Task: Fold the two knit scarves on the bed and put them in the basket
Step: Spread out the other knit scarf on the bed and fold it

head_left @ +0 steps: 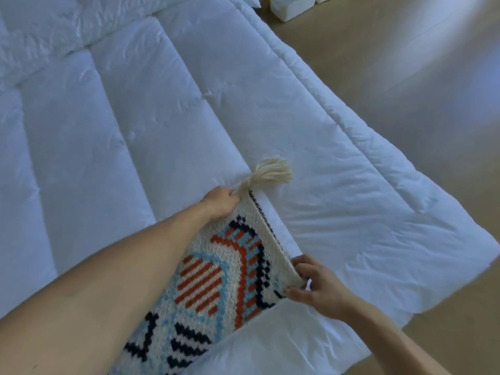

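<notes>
A cream knit scarf with orange, light blue and navy patterns stretches over the white quilted bed from the lower left toward the middle. My left hand grips its far corner beside a cream tassel. My right hand pinches the near corner of the same end edge. The edge between the two hands is lifted slightly off the quilt. I see only this one scarf, and no basket is in view.
The bed's edge runs diagonally from top centre to the right. Beyond it lies a tan wooden floor. White boxes or containers stand on the floor at the top edge.
</notes>
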{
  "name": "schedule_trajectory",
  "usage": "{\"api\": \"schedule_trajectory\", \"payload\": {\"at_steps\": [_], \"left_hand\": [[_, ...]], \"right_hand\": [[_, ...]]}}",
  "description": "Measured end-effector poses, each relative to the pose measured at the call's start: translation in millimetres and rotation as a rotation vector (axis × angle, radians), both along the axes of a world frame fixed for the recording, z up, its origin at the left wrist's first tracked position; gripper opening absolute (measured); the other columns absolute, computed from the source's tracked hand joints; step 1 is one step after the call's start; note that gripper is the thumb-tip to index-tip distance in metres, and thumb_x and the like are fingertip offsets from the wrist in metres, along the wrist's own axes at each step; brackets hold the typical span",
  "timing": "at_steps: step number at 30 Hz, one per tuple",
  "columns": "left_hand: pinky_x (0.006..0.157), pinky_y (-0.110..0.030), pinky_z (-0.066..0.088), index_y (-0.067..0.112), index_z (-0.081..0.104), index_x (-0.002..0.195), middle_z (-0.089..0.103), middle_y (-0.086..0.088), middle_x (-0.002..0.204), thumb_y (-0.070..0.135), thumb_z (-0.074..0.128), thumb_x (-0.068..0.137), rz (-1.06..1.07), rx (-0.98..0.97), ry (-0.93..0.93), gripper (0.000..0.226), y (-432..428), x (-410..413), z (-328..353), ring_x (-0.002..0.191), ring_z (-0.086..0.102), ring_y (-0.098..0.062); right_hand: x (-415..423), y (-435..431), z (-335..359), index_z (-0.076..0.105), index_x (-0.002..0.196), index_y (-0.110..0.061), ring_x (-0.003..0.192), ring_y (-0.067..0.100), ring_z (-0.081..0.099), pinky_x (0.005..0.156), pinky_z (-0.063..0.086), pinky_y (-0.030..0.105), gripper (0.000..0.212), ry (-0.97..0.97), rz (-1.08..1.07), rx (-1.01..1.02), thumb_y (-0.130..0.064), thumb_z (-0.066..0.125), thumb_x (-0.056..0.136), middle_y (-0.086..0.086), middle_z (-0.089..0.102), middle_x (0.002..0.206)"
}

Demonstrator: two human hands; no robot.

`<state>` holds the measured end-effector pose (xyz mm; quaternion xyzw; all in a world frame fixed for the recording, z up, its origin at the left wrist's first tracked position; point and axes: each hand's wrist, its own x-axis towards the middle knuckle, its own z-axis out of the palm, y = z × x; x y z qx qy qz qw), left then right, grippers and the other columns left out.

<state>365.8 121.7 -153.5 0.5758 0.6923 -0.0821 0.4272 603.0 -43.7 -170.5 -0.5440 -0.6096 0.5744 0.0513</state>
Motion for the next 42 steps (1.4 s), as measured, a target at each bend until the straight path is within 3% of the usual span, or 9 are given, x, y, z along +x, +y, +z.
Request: {"api": "schedule_trajectory", "payload": {"at_steps": [3,7,13,18,21,25,29,33,42], "left_hand": [[0.056,-0.03,0.029,0.015,0.044,0.072,0.043,-0.002,0.07,0.034,0.039,0.103,-0.016,0.011,-0.036,0.037,-1.4,6.6,1.3,0.065,0.041,-0.018],[0.058,-0.028,0.032,0.012,0.053,0.087,0.049,-0.003,0.079,0.013,0.041,0.1,-0.033,-0.003,-0.051,0.018,-1.1,16.1,0.6,0.071,0.044,-0.017],[0.067,-0.03,0.035,0.008,0.059,0.115,0.056,-0.007,0.1,0.005,0.034,0.099,0.089,0.218,-0.186,0.03,12.5,50.3,6.0,0.091,0.048,-0.023],[0.074,-0.035,0.045,0.011,0.05,0.121,0.059,-0.01,0.109,0.014,0.04,0.098,-0.027,0.099,-0.106,0.025,10.3,62.8,-15.3,0.091,0.054,-0.025],[0.088,-0.04,0.049,0.017,0.049,0.112,0.06,-0.006,0.104,0.04,0.048,0.092,-0.15,0.108,0.139,0.03,8.1,57.3,-18.7,0.094,0.058,-0.026],[0.087,-0.042,0.041,0.017,0.051,0.092,0.058,-0.005,0.092,0.057,0.027,0.096,-0.297,0.136,0.388,0.046,5.9,43.4,-20.0,0.088,0.057,-0.026],[0.067,-0.035,0.038,0.017,0.044,0.084,0.049,-0.002,0.076,0.043,0.027,0.104,-0.19,0.165,0.037,0.037,1.4,40.3,-30.0,0.071,0.047,-0.02],[0.06,-0.033,0.037,0.013,0.044,0.094,0.048,0.0,0.076,0.045,0.033,0.103,-0.071,0.416,-0.104,0.034,12.2,38.8,-29.7,0.069,0.047,-0.02],[0.111,-0.05,0.029,0.006,0.041,0.141,0.046,-0.013,0.141,0.038,0.042,0.093,-0.174,0.871,0.183,0.058,-60.8,30.8,-34.3,0.133,0.041,-0.029]], "right_hand": [[1.7,-9.3,-2.1,0.047,0.071,-0.031,0.066,0.007,0.059,0.065,0.051,0.031,0.026,0.055,-0.061,-0.052,-0.042,0.062,0.09,-0.021,0.056,0.071],[9.5,-21.1,-10.3,0.053,0.078,-0.008,0.057,0.016,0.059,0.063,0.053,0.047,0.035,0.057,-0.269,-0.112,-0.039,0.062,0.091,0.014,0.062,0.072],[15.0,-24.7,-5.9,0.038,0.062,-0.017,0.053,0.018,0.038,0.055,0.029,0.034,0.045,-0.153,-0.481,0.076,-0.043,0.06,0.092,-0.003,0.038,0.056],[16.8,-13.7,-16.0,0.047,0.061,-0.016,0.073,0.013,0.052,0.058,0.034,0.031,0.04,-0.302,-0.392,0.041,-0.041,0.063,0.087,-0.008,0.051,0.086],[17.0,1.7,-16.5,0.055,0.087,-0.017,0.076,0.015,0.059,0.06,0.041,0.03,0.026,-0.293,-0.432,-0.032,-0.041,0.064,0.086,-0.006,0.061,0.082],[4.9,21.2,-19.0,0.055,0.118,-0.011,0.078,0.016,0.062,0.063,0.046,0.031,0.05,-0.282,-0.459,-0.073,-0.053,0.057,0.091,0.003,0.069,0.099],[-7.1,31.0,-23.6,0.055,0.078,-0.008,0.06,0.019,0.052,0.056,0.046,0.035,0.046,-0.213,-0.288,-0.102,-0.049,0.051,0.096,0.013,0.061,0.074],[6.8,48.1,-17.0,0.045,0.082,-0.015,0.061,0.018,0.044,0.054,0.034,0.033,0.039,-0.272,-0.287,0.144,-0.049,0.044,0.099,0.003,0.049,0.069],[1.5,66.5,-16.9,0.05,0.091,-0.019,0.069,0.016,0.054,0.057,0.042,0.031,0.047,-0.534,-0.124,0.088,-0.064,0.035,0.095,-0.002,0.058,0.079]]}}
